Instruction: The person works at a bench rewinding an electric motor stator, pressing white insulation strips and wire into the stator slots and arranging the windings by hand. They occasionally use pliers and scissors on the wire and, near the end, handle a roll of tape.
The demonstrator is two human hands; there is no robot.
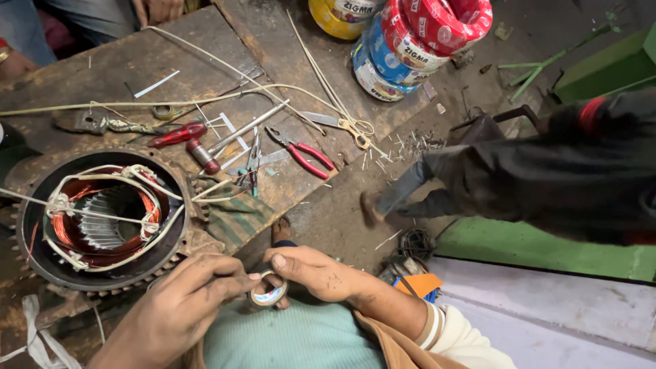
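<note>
My right hand [311,272] and left hand [195,290] each close a grip on a small roll of tape [268,295], pinched between them above my lap, just beside the tabletop [157,61] carrying a copper-wound motor stator [102,219] and red-handled pliers [304,154].

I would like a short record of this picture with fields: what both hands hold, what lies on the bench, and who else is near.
Left hand: fingertips on the small roll of clear tape, held over the lap.
Right hand: grips the same roll from the other side.
Bench: worn dark wooden top.
Motor part: round black stator with copper windings, tied with white sleeving.
Tools: red-handled pliers, yellow-handled scissors, red screwdriver.
Floor: stacked coils of wire in red, blue and yellow wrapping.
Other person: a crouching person in dark clothes, at right.
</note>
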